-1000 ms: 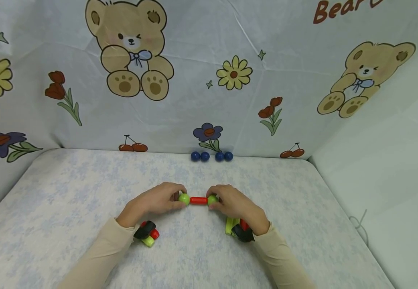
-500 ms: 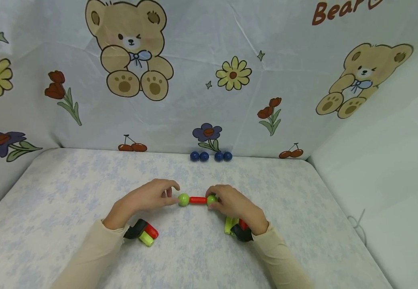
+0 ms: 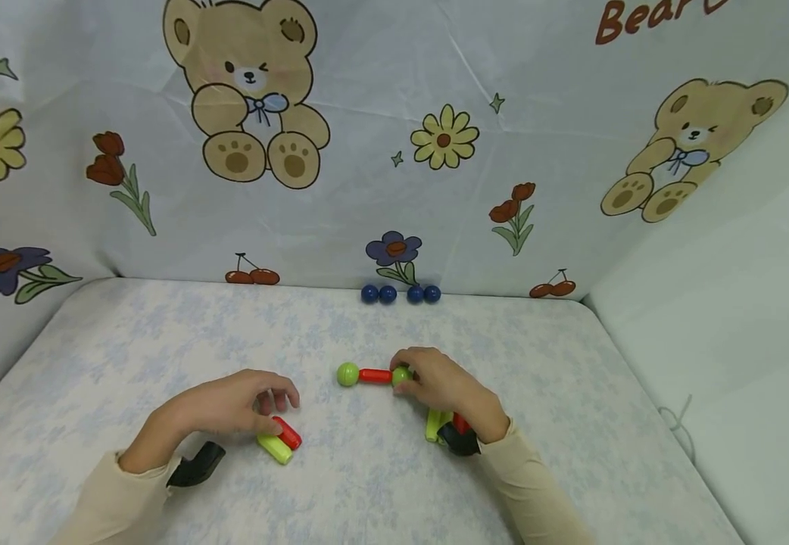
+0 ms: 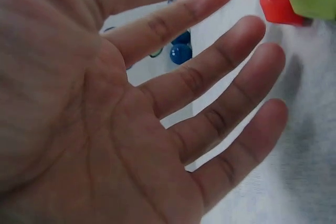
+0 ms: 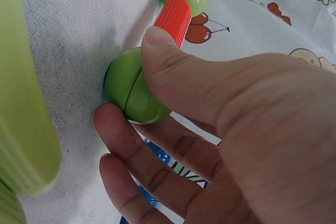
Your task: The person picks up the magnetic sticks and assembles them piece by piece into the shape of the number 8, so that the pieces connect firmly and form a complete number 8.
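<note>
My right hand (image 3: 438,386) holds a green ball (image 5: 123,85) between thumb and fingers. A red rod (image 3: 375,376) joins that ball to another green ball (image 3: 347,374) at its left end, and this assembly lies on the table. Over at the left, my left hand (image 3: 227,401) hovers with fingers spread and relaxed, its palm holding nothing in the left wrist view. Just by its thumb lie a loose red rod (image 3: 288,433) and a light green rod (image 3: 275,448). Whether the thumb touches them I cannot tell.
Several blue balls (image 3: 388,294) stand in a row at the table's back edge, against the printed cloth. More green rods (image 3: 433,425) and a red rod (image 3: 460,424) lie under the right wrist, partly hidden. A pale cord (image 3: 681,428) hangs at the right.
My left hand has let go of the left green ball and moved left and nearer, to the loose rods. The right hand has stayed on its ball.
</note>
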Action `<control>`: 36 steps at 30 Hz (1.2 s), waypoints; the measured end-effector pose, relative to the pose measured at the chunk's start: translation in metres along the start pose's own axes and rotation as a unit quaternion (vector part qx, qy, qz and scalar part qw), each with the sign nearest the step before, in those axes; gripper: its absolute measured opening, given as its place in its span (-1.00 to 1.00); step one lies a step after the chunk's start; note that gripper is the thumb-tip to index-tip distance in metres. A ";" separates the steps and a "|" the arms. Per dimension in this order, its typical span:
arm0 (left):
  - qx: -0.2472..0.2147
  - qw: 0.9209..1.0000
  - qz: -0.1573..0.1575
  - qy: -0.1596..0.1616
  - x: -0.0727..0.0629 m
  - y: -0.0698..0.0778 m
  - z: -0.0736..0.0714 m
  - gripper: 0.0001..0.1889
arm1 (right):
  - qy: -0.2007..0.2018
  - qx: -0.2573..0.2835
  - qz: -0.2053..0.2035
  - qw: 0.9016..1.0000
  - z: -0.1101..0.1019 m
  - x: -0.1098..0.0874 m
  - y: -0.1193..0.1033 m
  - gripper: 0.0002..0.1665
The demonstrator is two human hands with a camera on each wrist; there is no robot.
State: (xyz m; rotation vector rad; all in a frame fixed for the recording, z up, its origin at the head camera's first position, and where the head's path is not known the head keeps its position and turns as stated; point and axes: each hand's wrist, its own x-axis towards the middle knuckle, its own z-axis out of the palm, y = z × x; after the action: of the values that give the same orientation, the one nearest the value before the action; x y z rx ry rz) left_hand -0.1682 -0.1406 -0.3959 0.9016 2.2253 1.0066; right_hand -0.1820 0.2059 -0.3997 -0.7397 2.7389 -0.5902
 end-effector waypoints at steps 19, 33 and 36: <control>-0.021 0.999 0.002 -0.033 0.008 -0.003 0.008 -0.83 | 0.006 -0.005 -0.011 1.000 -0.001 -0.002 0.002 -0.68; -0.009 1.000 0.004 -0.022 0.012 -0.001 0.016 -0.92 | 0.009 -0.007 -0.017 1.000 0.001 -0.002 0.001 -0.69; -0.002 1.000 0.014 -0.020 0.014 0.000 0.017 -0.95 | 0.010 -0.008 -0.016 1.000 0.001 -0.003 0.001 -0.69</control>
State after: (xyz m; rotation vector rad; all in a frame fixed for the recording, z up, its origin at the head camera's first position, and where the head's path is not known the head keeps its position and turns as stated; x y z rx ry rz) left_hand -0.1651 -0.1230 -0.4081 0.9456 2.1824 0.9981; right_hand -0.1797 0.2073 -0.4008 -0.7872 2.7585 -0.5864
